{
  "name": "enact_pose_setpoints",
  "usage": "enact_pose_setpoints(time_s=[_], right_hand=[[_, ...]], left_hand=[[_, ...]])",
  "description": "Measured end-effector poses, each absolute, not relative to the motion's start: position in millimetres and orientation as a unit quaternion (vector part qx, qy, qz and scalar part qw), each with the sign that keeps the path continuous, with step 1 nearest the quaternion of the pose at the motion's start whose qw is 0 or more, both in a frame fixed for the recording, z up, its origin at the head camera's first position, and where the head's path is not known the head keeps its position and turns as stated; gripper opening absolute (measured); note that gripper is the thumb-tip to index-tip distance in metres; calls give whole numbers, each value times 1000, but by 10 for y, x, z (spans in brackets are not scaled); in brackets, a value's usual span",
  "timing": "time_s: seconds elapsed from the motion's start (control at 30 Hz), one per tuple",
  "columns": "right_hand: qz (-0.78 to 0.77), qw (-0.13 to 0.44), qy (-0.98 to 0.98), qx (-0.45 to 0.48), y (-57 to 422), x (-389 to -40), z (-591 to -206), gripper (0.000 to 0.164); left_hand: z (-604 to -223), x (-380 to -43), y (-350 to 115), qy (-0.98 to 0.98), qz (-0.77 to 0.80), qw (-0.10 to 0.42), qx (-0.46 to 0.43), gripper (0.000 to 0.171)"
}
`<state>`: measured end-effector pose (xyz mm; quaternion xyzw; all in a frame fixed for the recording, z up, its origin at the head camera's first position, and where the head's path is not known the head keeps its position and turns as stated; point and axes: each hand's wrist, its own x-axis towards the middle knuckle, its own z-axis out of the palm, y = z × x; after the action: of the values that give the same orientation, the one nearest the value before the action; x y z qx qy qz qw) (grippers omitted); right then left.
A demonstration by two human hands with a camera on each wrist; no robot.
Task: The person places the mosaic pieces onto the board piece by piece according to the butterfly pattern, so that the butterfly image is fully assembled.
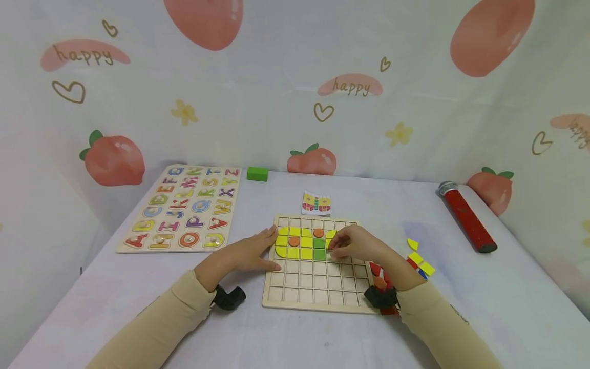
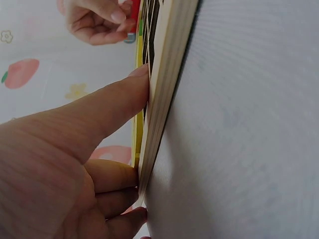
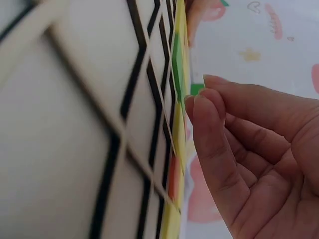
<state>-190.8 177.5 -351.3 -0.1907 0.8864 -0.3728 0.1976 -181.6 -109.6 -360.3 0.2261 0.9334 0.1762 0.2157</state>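
Head view suggests tile-laying: left hand (image 1: pixel 249 254) spread at the grid board's (image 1: pixel 306 296) left edge, right hand's (image 1: pixel 356 243) fingertips together, seemingly empty, probably next needing a yellow square tile (image 1: pixel 427 268) beyond the right edge.

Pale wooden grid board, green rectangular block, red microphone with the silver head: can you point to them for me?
Pale wooden grid board (image 1: pixel 306 281): head view, on a bare square.
Green rectangular block (image 1: pixel 257 176): head view, on its front face.
Red microphone with the silver head (image 1: pixel 467 219): head view, mid-handle.

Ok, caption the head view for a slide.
Left hand touching a gridded board, right hand near its yellow and green tiles.
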Motion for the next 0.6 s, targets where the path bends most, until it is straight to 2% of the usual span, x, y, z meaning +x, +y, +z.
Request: enact_pose_setpoints(time_s=[0.6], right_hand=[[-356, 167, 918, -54, 2631, -1629, -3358, 33]], left_hand=[[-3610, -1822, -1096, 932, 181, 218, 225, 94]])
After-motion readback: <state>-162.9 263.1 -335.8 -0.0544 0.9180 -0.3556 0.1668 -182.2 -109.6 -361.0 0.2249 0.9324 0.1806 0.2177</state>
